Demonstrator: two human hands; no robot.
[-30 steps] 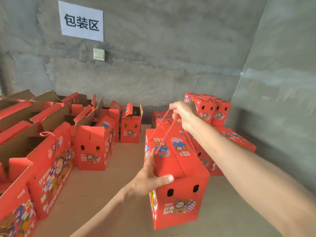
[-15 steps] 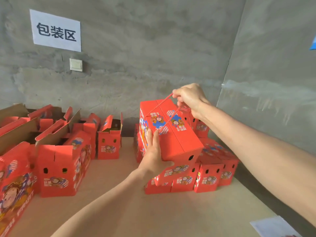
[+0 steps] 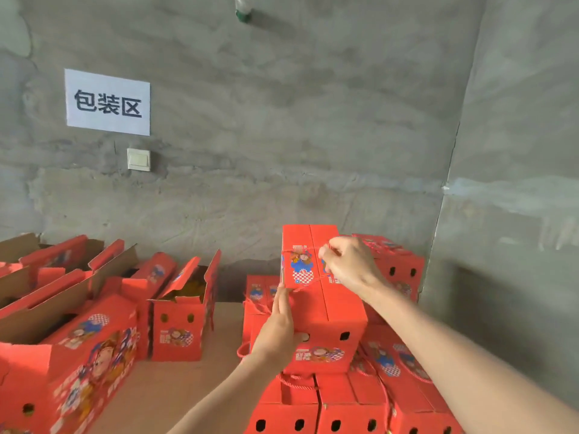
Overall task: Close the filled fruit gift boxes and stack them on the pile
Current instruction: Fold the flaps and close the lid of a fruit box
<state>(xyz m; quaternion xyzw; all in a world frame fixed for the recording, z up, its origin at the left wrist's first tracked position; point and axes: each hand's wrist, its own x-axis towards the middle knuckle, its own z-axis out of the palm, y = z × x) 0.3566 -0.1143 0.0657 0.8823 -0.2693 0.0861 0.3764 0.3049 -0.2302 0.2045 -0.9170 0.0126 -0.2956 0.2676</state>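
A closed red gift box [image 3: 332, 311] sits on top of the pile of closed red boxes [image 3: 354, 408] at the right. My right hand [image 3: 347, 264] pinches the box's red rope handle above its lid. My left hand [image 3: 279, 330] lies flat against the box's left side, fingers straight and thumb on the front face. Another stacked box [image 3: 398, 264] stands behind my right hand.
Several open red boxes [image 3: 181, 311] with raised flaps stand at the left and middle, and a larger one [image 3: 78, 364] is near the front left. A bare strip of brown surface [image 3: 175, 389] runs between them and the pile. Grey concrete walls close the back and right.
The box was carried up and to the right, then came down onto the pile. My right hand lowered with the rope handle; my left hand stayed on the box's side.
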